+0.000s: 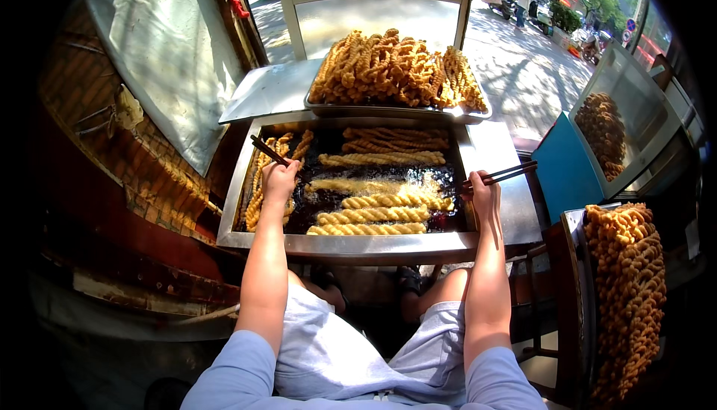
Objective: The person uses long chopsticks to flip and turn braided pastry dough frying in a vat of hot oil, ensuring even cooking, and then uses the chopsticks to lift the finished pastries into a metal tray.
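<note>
Before me is a rectangular metal fryer of dark oil with twisted dough sticks in it. My left hand holds dark chopsticks over its left part, beside browned twists lying lengthwise. At the right rim, my right hand grips another pair of chopsticks, their ends on both sides of the fist. Pale twists float crosswise between the hands, and bubbles surround one pale twist. Darker brown twists lie along the far side. The chopsticks' lower tips are hard to see.
A metal tray heaped with fried twists stands beyond the fryer. More fried twists are piled at the lower right, near a blue-sided case. On the left is a brick wall with a hanging sheet. A person stands far off outside.
</note>
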The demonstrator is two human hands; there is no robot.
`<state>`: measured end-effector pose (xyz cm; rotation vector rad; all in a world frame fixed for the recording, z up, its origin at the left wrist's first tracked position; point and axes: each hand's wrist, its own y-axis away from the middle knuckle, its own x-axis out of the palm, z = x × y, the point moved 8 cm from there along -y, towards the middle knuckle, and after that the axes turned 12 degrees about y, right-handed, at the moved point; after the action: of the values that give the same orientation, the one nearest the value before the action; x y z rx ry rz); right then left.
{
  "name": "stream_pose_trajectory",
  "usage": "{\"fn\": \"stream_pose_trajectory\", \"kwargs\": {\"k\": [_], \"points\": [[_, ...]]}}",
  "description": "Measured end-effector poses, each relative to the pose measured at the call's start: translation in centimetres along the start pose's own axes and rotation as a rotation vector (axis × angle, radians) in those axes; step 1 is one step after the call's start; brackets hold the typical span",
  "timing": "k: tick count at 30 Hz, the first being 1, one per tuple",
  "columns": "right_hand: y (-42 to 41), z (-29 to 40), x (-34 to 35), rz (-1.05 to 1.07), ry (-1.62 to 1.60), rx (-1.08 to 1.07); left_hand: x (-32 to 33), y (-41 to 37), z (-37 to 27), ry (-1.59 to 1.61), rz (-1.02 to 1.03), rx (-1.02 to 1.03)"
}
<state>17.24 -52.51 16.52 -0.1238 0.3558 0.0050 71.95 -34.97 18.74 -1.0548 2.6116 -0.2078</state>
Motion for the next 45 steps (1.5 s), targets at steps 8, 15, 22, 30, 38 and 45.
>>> {"fn": "stream_pose_trajectory", "kwargs": {"k": [8,15,22,30,38,45], "points": [[1.0,1.5,-0.5,-0.071,0.029,-0.022,-0.6,0.3,-1.4,-0.096,-0.006,0.094],[1.0,0.9,-1.7,-0.119,0.08,-0.025,0.4,1.1,-2.2,-0.049,-0.005,0.019],[1.4,1.2,-1.4,-0.146,0.048,0.007,0.7,1.3,-1.4,-0.018,0.008,0.005],[2.0,0.9,-1.6,-0.181,0.047,-0.014,1.0,1.6,-1.7,-0.005,0.023,-0.01],[2.8,1.7,-1.4,-0.212,0.042,-0.01,0.9,1.6,-1.1,-0.108,-0.019,0.056],[3.1,1.3,-2.2,-0.244,0.081,-0.044,1.3,2.8,-2.7,-0.099,-0.022,-0.086]]}}
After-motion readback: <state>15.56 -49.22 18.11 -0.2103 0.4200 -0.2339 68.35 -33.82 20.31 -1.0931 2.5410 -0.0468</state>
